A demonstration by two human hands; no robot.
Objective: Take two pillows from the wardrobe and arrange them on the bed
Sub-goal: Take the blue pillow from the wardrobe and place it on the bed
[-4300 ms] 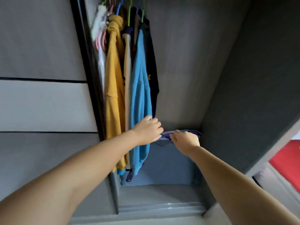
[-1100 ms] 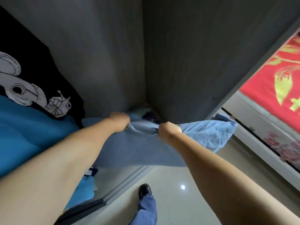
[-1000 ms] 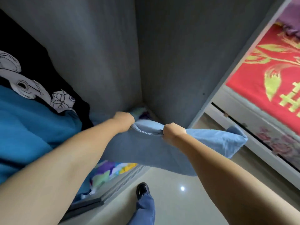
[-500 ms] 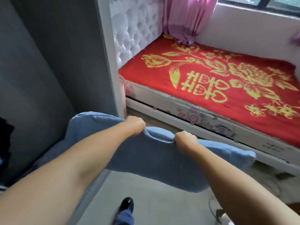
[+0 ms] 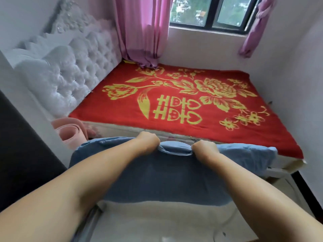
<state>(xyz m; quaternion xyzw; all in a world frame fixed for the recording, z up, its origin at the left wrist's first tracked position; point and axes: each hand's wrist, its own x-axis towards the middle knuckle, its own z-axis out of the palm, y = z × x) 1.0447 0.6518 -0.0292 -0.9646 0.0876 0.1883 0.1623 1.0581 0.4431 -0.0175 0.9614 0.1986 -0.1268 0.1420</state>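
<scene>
A long blue pillow (image 5: 167,179) hangs flat in front of me, held by its far edge. My left hand (image 5: 148,141) and my right hand (image 5: 204,149) are both shut on that edge, a short gap apart. Just beyond the pillow lies the bed (image 5: 183,102), covered by a red blanket with yellow flowers and characters. The pillow's far edge sits over the bed's near side. A second pillow is not in view.
A white tufted headboard (image 5: 75,72) runs along the bed's left side. A rolled pink mat (image 5: 71,131) stands by the bed's near left corner. The dark wardrobe side (image 5: 21,151) is at my left. Pink curtains (image 5: 141,30) and a window (image 5: 209,11) are behind the bed.
I have pulled the blue pillow out of the wardrobe and turned right to face the bed. The pillow has moved up to the bed's near edge, both hands still gripping it.
</scene>
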